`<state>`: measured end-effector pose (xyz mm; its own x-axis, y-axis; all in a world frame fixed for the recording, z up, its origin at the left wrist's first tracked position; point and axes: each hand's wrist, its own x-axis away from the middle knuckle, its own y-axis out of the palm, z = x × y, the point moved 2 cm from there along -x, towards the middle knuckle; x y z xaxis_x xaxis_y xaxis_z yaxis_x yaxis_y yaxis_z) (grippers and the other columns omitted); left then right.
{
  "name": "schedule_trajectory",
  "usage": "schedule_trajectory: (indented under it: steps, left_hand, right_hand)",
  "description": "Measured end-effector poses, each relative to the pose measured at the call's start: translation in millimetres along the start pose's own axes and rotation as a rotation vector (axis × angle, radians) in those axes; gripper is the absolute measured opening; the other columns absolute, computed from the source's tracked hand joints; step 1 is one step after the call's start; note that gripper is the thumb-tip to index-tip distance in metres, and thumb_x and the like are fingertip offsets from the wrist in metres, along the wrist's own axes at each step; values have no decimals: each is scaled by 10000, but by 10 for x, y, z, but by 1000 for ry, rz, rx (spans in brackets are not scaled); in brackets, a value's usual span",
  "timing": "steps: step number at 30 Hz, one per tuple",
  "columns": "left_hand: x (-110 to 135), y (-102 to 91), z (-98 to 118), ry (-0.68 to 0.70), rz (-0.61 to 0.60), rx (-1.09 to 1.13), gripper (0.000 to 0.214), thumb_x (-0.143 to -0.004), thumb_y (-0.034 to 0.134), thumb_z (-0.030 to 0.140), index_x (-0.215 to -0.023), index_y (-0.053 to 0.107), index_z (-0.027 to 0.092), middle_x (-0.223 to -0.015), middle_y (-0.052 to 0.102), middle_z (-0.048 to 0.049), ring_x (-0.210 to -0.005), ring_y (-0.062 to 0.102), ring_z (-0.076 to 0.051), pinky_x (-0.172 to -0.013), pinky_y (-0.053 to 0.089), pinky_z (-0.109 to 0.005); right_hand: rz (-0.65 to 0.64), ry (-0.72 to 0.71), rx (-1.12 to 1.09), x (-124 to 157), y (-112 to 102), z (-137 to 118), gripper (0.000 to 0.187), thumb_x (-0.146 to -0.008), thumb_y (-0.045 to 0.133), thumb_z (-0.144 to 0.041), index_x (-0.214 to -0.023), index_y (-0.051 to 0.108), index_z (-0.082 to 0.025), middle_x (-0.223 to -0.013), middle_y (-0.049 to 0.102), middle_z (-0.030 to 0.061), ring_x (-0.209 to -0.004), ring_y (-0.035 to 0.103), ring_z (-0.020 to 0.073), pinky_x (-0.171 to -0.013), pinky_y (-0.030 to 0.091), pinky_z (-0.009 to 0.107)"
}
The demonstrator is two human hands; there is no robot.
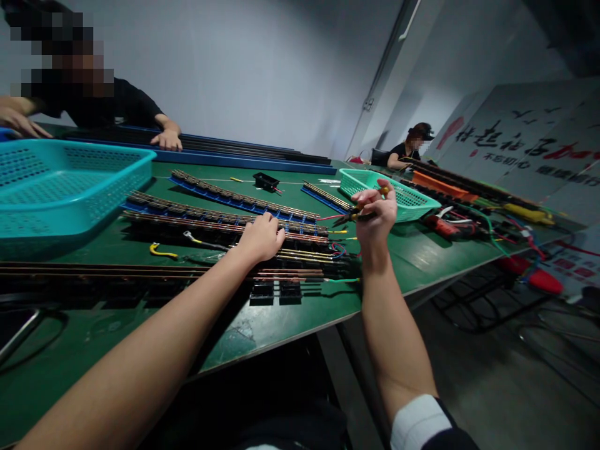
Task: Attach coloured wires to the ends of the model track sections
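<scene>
My left hand [260, 239], curled shut, rests on the long copper-railed black track [302, 254]; right of it, my right hand [377, 212] clamps yellow-handled pliers [351, 218], nose leftward.

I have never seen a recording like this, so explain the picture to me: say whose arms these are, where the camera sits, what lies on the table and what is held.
There is no machine here: a person works with bare hands, and the one camera sits on that person's head, looking forward and down. The left hand rests curled on long metal track strips lying on the green table. The right hand grips a small pliers-like tool. Coloured wires lie between the hands. A blue basket stands on the left, a green basket beyond the right hand. Two other people are farther along the table.
</scene>
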<state>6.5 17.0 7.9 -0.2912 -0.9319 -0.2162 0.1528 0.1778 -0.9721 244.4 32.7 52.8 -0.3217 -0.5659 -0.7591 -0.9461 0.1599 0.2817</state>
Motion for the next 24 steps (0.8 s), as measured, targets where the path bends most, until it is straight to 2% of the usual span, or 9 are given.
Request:
schedule_trajectory:
  steps: [5, 10, 15, 17, 19, 22, 24]
  left_hand:
    - [-5, 5, -2, -1, -4, -14, 401, -1031, 343, 341, -1184, 630, 107, -1329, 576, -168, -1239, 553, -316, -977, 499, -434]
    - [-10, 5, -5, 2, -9, -19, 393, -1028, 346, 350, -1161, 640, 125, -1335, 577, -162, -1237, 555, -307, -976, 496, -408]
    - [-7, 1, -2, 1, -6, -18, 396, -1025, 344, 345, -1163, 641, 123, -1333, 578, -163, -1238, 554, -307, -981, 495, -411]
    - [-8, 5, -5, 0, -8, -16, 401, -1023, 341, 348, -1167, 640, 124, -1334, 577, -164, -1236, 555, -308, -983, 496, -415]
    - [-12, 12, -10, 0, -9, -12, 404, -1021, 341, 355, -1170, 641, 129, -1336, 576, -163, -1234, 556, -307, -984, 495, -417]
    - [-18, 21, -17, 1, -6, -11, 406, -1019, 342, 361, -1172, 641, 134, -1333, 578, -161, -1235, 556, -305, -988, 494, -416]
    - [-18, 23, -18, 1, -1, -13, 404, -1019, 342, 361, -1172, 641, 137, -1329, 581, -159, -1236, 557, -304, -989, 494, -411]
  right_hand:
    - [10, 85, -103, -11, -83, -10, 487, -533, 461, -187, -1018, 478, -236, -586, 486, -83, -597, 557, 139, -708, 485, 356]
    - [-81, 194, -58, 34, 41, 35, 460, -529, 477, -181, -985, 486, -239, -552, 528, -90, -561, 561, 130, -694, 504, 350]
    - [-185, 245, -49, 72, 78, 45, 345, -544, 485, -167, -879, 526, -240, -446, 491, -106, -415, 480, 103, -527, 463, 295]
    - [-289, 264, -54, 95, 71, 42, 315, -549, 492, -150, -849, 538, -237, -424, 502, -106, -385, 482, 101, -467, 427, 268]
    - [-447, 296, -58, 128, 69, 32, 304, -550, 503, -134, -835, 547, -230, -426, 538, -102, -367, 494, 100, -437, 416, 252]
    - [-728, 410, -59, 190, 82, 3, 307, -545, 526, -116, -836, 553, -211, -464, 612, -83, -362, 522, 99, -424, 430, 233]
    - [-855, 491, -47, 226, 100, -30, 311, -543, 539, -99, -837, 546, -203, -494, 650, -67, -388, 553, 99, -421, 424, 209]
